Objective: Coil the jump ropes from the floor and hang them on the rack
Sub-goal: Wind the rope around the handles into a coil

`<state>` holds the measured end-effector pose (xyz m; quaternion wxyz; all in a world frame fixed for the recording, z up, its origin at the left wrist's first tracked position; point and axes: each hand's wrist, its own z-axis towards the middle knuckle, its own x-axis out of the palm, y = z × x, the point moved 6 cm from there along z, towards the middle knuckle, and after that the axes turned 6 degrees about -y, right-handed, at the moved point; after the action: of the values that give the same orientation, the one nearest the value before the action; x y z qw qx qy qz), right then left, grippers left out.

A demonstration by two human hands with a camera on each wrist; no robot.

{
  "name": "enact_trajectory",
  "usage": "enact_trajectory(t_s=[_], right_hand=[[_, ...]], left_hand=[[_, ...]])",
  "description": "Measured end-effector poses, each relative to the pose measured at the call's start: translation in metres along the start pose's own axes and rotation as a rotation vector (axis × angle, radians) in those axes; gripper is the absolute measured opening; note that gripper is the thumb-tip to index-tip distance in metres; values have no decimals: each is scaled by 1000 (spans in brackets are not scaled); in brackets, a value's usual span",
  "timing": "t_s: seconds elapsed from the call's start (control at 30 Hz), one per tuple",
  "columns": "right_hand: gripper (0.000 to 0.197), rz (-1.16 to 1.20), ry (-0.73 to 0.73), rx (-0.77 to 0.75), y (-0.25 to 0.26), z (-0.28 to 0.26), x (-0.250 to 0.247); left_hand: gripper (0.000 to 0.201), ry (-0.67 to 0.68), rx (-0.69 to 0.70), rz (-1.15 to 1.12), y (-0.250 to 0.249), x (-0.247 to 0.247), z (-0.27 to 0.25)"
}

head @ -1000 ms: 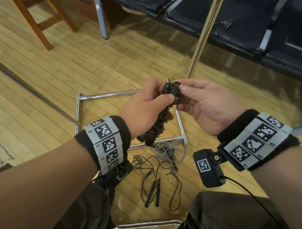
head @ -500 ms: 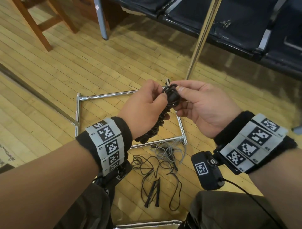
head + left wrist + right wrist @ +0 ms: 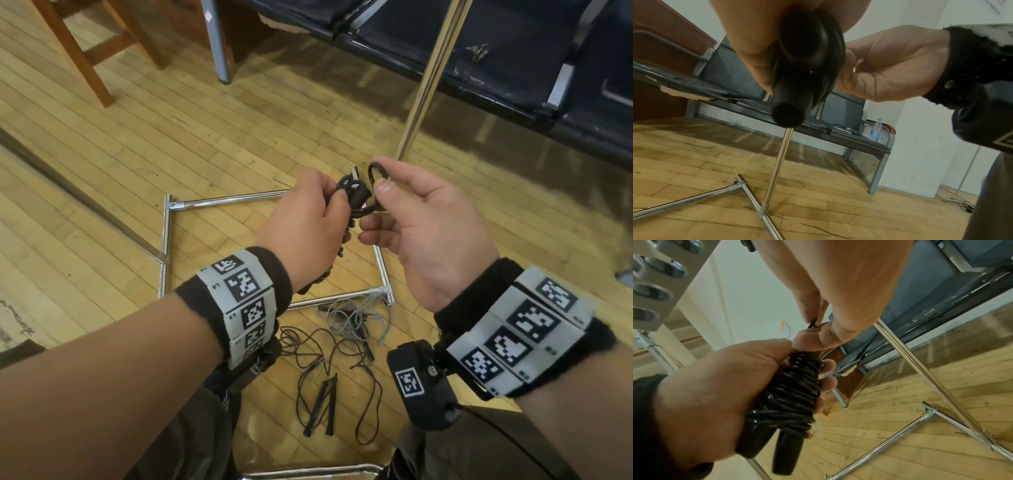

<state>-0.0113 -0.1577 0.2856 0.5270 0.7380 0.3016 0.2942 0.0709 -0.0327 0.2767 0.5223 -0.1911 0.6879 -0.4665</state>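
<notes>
Above wood floor (image 3: pixel 205 137), coiled jump rope (image 3: pixel 789 394) upright, handles down, in left hand (image 3: pixel 301 222).

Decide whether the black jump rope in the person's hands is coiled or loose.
Coiled: the black jump rope is wound in tight turns around its handles, gripped by the left hand; the right hand pinches one last loop.

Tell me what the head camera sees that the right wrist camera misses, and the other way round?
Only the head view shows two more ropes on the floor: a loose black rope and a tangled grey rope. Only the right wrist view shows how tightly the cord is wound around the handles of the coiled jump rope. Both show the left hand gripping that bundle, the right hand pinching its loose loop, and the chrome rack.
</notes>
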Motion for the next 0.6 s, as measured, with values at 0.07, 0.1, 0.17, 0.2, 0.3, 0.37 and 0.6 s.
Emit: enact_trajectory(t_s=[0.07,0.1,0.17,0.2,0.3,0.37,0.6], right_hand=[[27,-29,-5,-5,1,1,-1],[25,-53,-11,-4,0,2,-2],[22,-109,-26,-5,0,5,-4],[20,-135,-33,-9,0,6,-5],[19,-214,-48,-54,0,8,-9],[21,-293,-41,-105,0,10,-10],[37,-541,37,-220,0,9,0]], left_hand=[[13,10,2,-5,0,1,-1],[12,15,6,0,0,2,-2],[13,20,2,-7,0,3,-3],[13,21,-8,-19,1,3,-3],[12,17,-21,-16,1,2,-3],[10,0,-25,-33,3,2,-3],[9,-57,-67,-125,9,0,-2]])
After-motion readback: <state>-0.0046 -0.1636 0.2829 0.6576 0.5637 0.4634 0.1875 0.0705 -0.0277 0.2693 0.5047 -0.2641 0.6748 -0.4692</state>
